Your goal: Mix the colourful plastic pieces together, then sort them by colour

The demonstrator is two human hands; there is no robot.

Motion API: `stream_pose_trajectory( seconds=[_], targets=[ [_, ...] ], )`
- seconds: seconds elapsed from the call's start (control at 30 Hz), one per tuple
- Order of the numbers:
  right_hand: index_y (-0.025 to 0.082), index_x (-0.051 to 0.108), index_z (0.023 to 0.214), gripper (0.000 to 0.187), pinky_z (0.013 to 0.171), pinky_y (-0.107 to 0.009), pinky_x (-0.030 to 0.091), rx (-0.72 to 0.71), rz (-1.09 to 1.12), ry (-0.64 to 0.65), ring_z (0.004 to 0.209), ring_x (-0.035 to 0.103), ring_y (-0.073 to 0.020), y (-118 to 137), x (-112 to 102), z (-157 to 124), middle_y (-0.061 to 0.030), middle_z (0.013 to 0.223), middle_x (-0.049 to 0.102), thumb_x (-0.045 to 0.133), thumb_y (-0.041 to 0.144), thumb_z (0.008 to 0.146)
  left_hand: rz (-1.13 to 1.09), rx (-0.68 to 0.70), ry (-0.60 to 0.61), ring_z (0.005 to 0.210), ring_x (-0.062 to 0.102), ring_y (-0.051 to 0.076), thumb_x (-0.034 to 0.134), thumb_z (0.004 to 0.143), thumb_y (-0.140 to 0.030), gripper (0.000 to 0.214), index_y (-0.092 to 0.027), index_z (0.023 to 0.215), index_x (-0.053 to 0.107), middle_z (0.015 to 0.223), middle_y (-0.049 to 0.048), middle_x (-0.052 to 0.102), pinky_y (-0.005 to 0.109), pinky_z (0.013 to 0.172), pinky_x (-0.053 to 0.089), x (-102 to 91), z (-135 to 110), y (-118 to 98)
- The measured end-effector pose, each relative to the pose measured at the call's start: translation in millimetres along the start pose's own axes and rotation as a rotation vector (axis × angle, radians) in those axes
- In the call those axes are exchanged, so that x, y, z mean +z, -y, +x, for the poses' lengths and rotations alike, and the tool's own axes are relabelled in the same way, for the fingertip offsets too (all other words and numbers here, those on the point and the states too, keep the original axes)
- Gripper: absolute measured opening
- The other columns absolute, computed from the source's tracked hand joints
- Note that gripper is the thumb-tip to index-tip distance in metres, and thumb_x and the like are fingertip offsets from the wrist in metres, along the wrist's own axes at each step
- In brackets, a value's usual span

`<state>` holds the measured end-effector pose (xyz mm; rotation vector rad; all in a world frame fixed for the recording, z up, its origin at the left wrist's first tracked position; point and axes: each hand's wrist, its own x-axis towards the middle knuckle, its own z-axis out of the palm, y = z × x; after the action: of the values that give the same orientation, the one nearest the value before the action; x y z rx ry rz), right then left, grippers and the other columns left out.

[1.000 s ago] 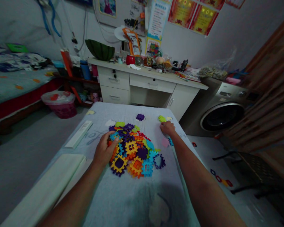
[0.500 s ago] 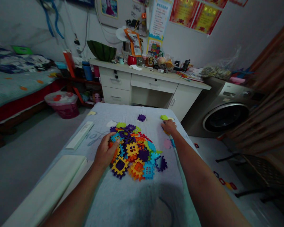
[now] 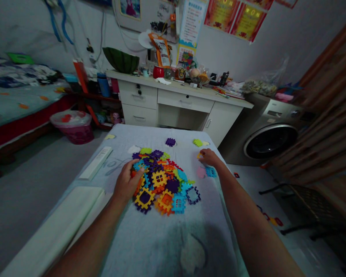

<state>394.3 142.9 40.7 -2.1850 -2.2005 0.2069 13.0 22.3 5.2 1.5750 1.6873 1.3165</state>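
Note:
A heap of interlocking plastic building tiles [image 3: 159,179] in several colours lies on the cloth-covered table [image 3: 150,242]. My left hand [image 3: 127,180] rests against the heap's left side, thumb apart from the fingers, its fingertips partly hidden among the tiles. My right hand [image 3: 210,157] pinches a small yellow tile [image 3: 200,155] close above the cloth. A blue tile [image 3: 210,171] lies just nearer than this hand, and a green tile [image 3: 197,142] lies beyond it. Apart from the heap, a purple tile [image 3: 170,142] sits toward the far edge.
On the table's left are a white strip-shaped object [image 3: 96,163] and a long pale panel [image 3: 57,227]. Beyond stands a white desk [image 3: 184,100] with clutter and a watermelon piece [image 3: 121,60]. A washing machine [image 3: 265,127] and a chair [image 3: 314,207] are at the right.
My right hand has drawn back slightly toward me from the green tile, the yellow tile now showing at its fingertips. The blue tile shows more fully. My left hand stays at the heap.

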Motion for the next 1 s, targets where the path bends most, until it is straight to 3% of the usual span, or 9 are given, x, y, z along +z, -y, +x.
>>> stream_pose_trajectory(
  seconds=[0.17, 0.3, 0.57, 0.7, 0.83, 1.0],
  targets=[
    [0.017, 0.065, 0.123, 0.046, 0.092, -0.03, 0.044, 0.058, 0.013, -0.077, 0.107, 0.062, -0.0232, 1, 0, 1, -0.0125, 0.122, 0.065, 0.072, 0.031, 0.08, 0.013, -0.007, -0.006, 0.112, 0.06, 0.027, 0.054, 0.083, -0.057, 0.055, -0.022, 0.124, 0.058, 0.121, 0.0096, 0.063, 0.042, 0.102, 0.045, -0.7, -1, -1],
    [0.018, 0.061, 0.129, 0.053, 0.095, -0.032, 0.043, 0.07, 0.051, -0.14, 0.11, 0.061, -0.0227, -9, -8, -14, -0.0135, 0.125, 0.061, 0.073, 0.035, 0.081, 0.013, -0.009, -0.011, 0.112, 0.06, 0.027, 0.054, 0.083, -0.057, 0.054, -0.023, 0.125, 0.058, 0.122, 0.0096, 0.063, 0.043, 0.102, 0.045, -0.6, 0, -1],
    [0.019, 0.066, 0.116, 0.05, 0.086, -0.03, 0.046, 0.015, 0.006, 0.103, 0.101, 0.061, -0.0226, -28, -10, -69, -0.0112, 0.113, 0.063, 0.081, 0.039, 0.072, 0.001, -0.018, -0.001, 0.11, 0.06, 0.026, 0.055, 0.082, -0.057, 0.056, -0.021, 0.125, 0.058, 0.12, 0.0095, 0.064, 0.042, 0.102, 0.044, 0.0, 0, -2],
    [0.018, 0.068, 0.109, 0.036, 0.087, -0.027, 0.045, -0.05, 0.073, 0.056, 0.101, 0.06, -0.0196, -27, -7, -78, -0.0089, 0.111, 0.064, 0.075, 0.029, 0.075, 0.001, -0.011, -0.005, 0.11, 0.06, 0.026, 0.055, 0.082, -0.056, 0.055, -0.021, 0.124, 0.058, 0.12, 0.0088, 0.063, 0.041, 0.102, 0.044, -0.4, -1, -5],
    [0.018, 0.068, 0.11, 0.035, 0.085, -0.025, 0.045, -0.029, 0.118, -0.022, 0.095, 0.06, -0.017, -23, -6, -77, -0.0079, 0.109, 0.064, 0.071, 0.019, 0.075, 0.01, -0.019, -0.021, 0.11, 0.06, 0.026, 0.056, 0.082, -0.054, 0.053, -0.022, 0.124, 0.059, 0.12, 0.0081, 0.064, 0.04, 0.102, 0.045, -0.6, -1, -5],
    [0.019, 0.069, 0.112, 0.041, 0.092, -0.031, 0.043, -0.017, 0.064, 0.012, 0.102, 0.058, -0.0218, -17, 1, -81, -0.0092, 0.111, 0.062, 0.075, 0.036, 0.075, 0.0, -0.017, -0.032, 0.109, 0.06, 0.026, 0.057, 0.081, -0.053, 0.053, -0.023, 0.125, 0.059, 0.119, 0.0079, 0.064, 0.041, 0.101, 0.045, 0.6, -1, -2]
  ],
)
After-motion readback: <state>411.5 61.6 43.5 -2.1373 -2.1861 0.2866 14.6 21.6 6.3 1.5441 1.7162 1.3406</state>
